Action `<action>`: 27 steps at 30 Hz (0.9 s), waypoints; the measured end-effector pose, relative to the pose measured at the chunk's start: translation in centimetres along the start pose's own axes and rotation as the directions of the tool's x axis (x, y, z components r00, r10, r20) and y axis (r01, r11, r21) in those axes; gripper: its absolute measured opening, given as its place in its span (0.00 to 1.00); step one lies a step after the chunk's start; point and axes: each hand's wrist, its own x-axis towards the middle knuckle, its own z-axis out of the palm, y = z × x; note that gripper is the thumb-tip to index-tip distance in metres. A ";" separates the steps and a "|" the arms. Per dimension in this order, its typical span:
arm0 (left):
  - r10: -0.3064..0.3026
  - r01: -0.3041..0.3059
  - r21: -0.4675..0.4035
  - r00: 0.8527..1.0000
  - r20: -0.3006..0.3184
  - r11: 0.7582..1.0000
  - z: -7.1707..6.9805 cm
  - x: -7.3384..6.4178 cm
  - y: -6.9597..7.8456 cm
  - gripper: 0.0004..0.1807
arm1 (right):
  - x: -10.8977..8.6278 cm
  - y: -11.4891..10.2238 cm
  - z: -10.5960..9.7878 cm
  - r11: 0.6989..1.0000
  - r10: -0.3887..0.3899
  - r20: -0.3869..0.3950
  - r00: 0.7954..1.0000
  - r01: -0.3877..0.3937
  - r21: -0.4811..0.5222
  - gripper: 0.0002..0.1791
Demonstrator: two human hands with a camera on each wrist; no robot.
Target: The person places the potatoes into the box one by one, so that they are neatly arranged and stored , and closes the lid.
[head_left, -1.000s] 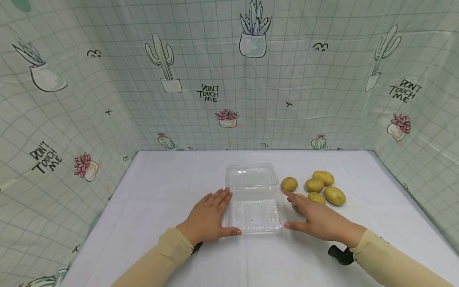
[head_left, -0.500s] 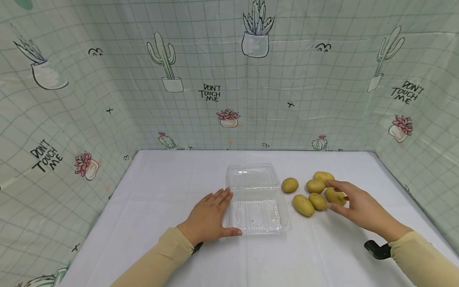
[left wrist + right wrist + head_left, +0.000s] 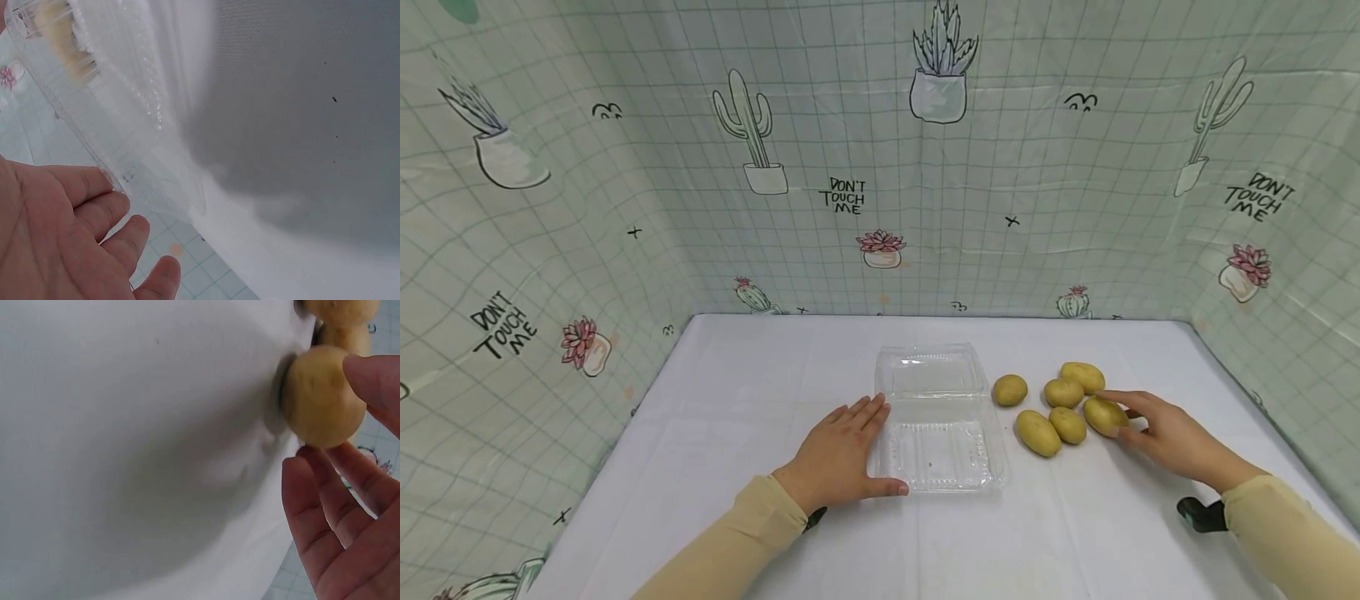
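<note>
A clear plastic clamshell container [image 3: 934, 457] lies open on the table, its lid folded back toward the far side. Along its left edge rests my left hand [image 3: 837, 457], fingers straight and thumb out by the front corner; the left wrist view has the fingertips [image 3: 115, 181] right at the plastic. To the right of the container lie several yellow potatoes. My right hand [image 3: 1180, 437] pinches the rightmost potato [image 3: 1102, 415] between thumb and fingers. In the right wrist view the thumb overlaps that potato [image 3: 322, 397] and fingertips meet its other side.
The other potatoes sit close together: one [image 3: 1037, 433] near the container's right side, one [image 3: 1010, 390] beside the lid, one [image 3: 1082, 377] farthest back. A white cloth covers the table [image 3: 760, 375]. Cactus-print curtains [image 3: 940, 200] stand behind and at both sides.
My right hand has moved right from beside the container to the rightmost potato and its fingers have come around it. The left hand has stayed on the container.
</note>
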 end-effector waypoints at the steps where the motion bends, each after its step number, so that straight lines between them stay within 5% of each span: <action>1: 0.000 0.000 0.001 1.000 -0.001 1.000 0.0 0.0 0.0 0.61 | 0.1 0.1 -0.1 1.000 0.004 0.016 1.000 -0.004 -0.002 0.30; 8: -0.001 0.001 0.007 1.000 0.000 1.000 0.0 0.0 0.1 0.61 | 0.8 0.6 -0.3 0.996 0.069 0.119 0.990 -0.076 0.054 0.33; 27: 0.009 -0.009 0.029 1.000 -0.003 1.000 0.0 0.1 0.1 0.61 | 1.0 0.5 0.6 0.986 0.092 0.120 0.988 -0.108 0.129 0.35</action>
